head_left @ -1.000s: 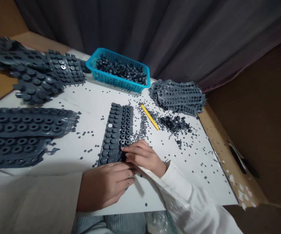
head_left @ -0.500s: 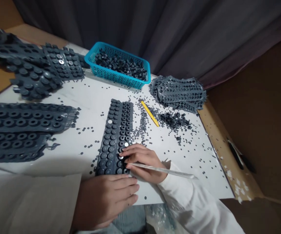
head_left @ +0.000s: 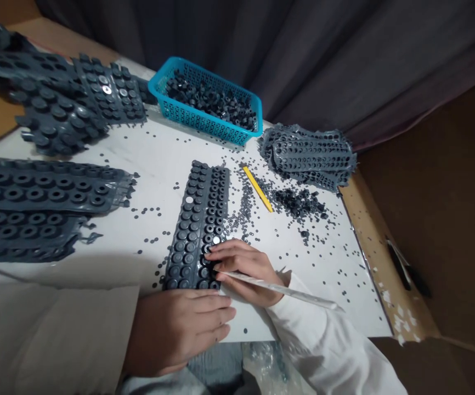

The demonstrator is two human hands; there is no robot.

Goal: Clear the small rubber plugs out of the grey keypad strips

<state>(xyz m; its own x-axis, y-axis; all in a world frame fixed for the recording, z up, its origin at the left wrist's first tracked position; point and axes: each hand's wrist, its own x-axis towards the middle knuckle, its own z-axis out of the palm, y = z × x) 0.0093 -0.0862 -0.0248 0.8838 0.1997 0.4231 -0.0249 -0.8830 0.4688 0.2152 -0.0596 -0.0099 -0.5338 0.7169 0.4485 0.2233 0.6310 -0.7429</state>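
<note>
A dark grey moulded rubber sheet [head_left: 196, 219] with rows of round knobs lies lengthwise before me. My left hand [head_left: 186, 323] rests flat across its near end, fingers stretched out and together. Pinched in my right hand [head_left: 246, 269] is a thin white stick-like tool [head_left: 282, 286], its rear end slanting back over my sleeve. The tool's tip is hidden among my fingers over the right-hand rows of knobs. Two white discs show on the sheet, one [head_left: 189, 200] at left and another [head_left: 216, 240] just beyond my right fingertips.
Knobbed sheets [head_left: 40, 189] lie at left, with more heaped [head_left: 56, 115] behind. A blue basket [head_left: 208, 122] holds small dark parts. Perforated sheets [head_left: 309, 153] are stacked at back right. A yellow stick-shaped tool [head_left: 258, 189], a dark pile [head_left: 299, 203] and scattered tiny discs lie on the white tabletop [head_left: 303, 291].
The view has shifted slightly. My right hand stays over nearly the same knobs with the white tool, and my left hand remains on the sheet's near end.
</note>
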